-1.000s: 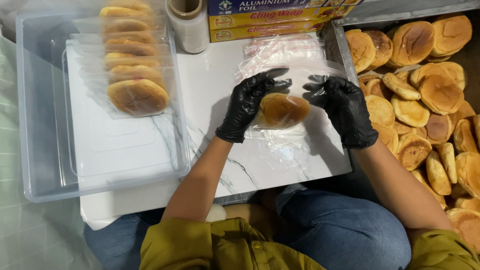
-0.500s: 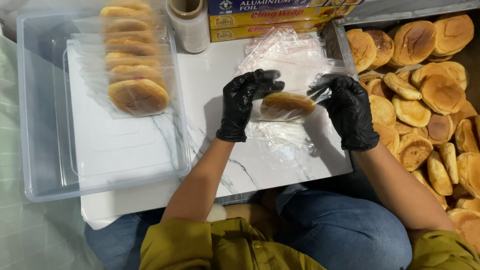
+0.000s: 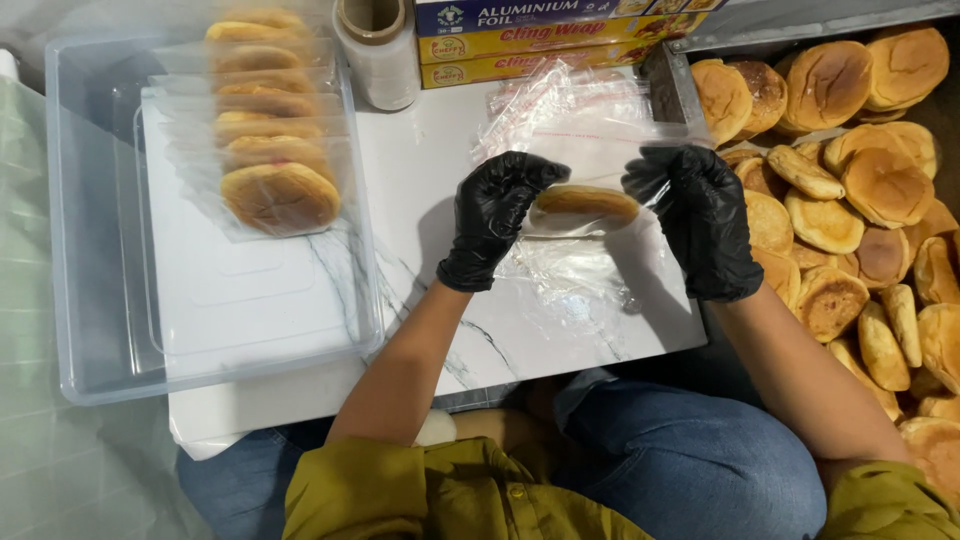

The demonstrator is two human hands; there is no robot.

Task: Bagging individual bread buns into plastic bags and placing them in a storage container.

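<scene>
Left hand (image 3: 495,215): fingers closed on the bun (image 3: 586,203) and its clear bag (image 3: 575,150).
Right hand (image 3: 700,215): pinches the bag too.
Bun: above the tabletop (image 3: 420,200) middle.
Risk: a loose pinch could drop the bun.

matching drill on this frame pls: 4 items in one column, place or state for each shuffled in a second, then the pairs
1. bun
2. bagged buns
3. loose buns
4. film roll

A. heaped at the far right, unwrapped
B. upright at the back of the marble board
C. lined up in the clear tub
D. inside a clear bag, held between the left hand and right hand

Pairs: 1-D, 2-C, 3-A, 4-B
</scene>
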